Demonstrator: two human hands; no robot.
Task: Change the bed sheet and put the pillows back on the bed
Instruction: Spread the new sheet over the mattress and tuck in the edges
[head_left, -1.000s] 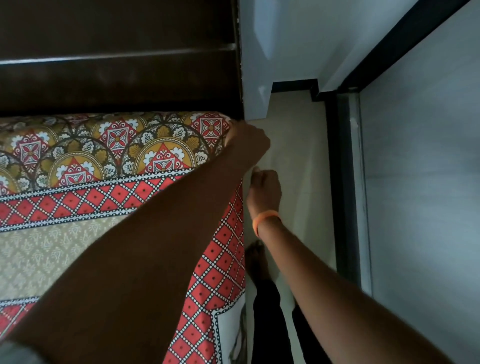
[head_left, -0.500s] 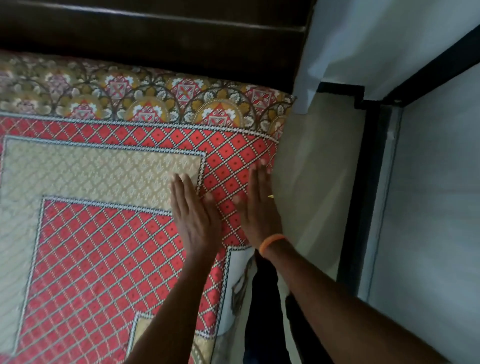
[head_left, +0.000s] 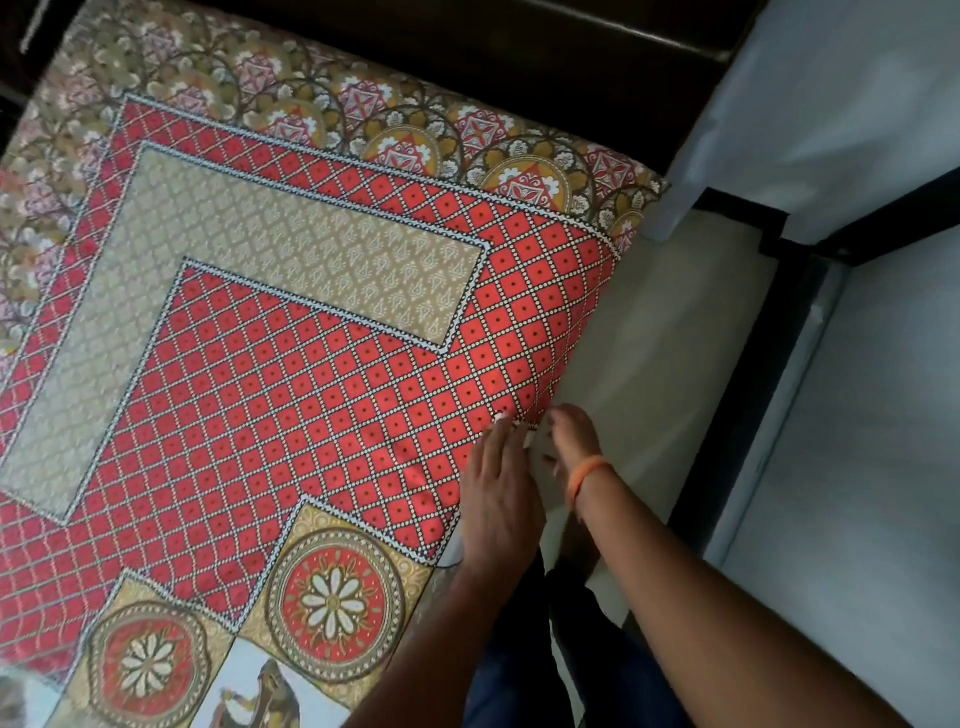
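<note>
A patterned bed sheet (head_left: 291, 374), red diamonds with beige bands and floral medallions, lies spread flat over the mattress. My left hand (head_left: 496, 493) rests flat on the sheet at the bed's right edge, fingers straight. My right hand (head_left: 571, 439), with an orange band at the wrist, is just beyond that edge against the side of the mattress. Its fingers point down along the hanging sheet and are mostly hidden. No pillows are in view.
A dark wooden headboard (head_left: 519, 67) runs along the top. A strip of pale floor (head_left: 670, 374) separates the bed from a dark-framed white panel (head_left: 857, 467) on the right. My legs in dark trousers (head_left: 524, 639) stand beside the bed.
Both hands have slid back from the sheet's top corner along the right edge. The right hand has gone from flat on top to down the mattress side. The view has swung left.
</note>
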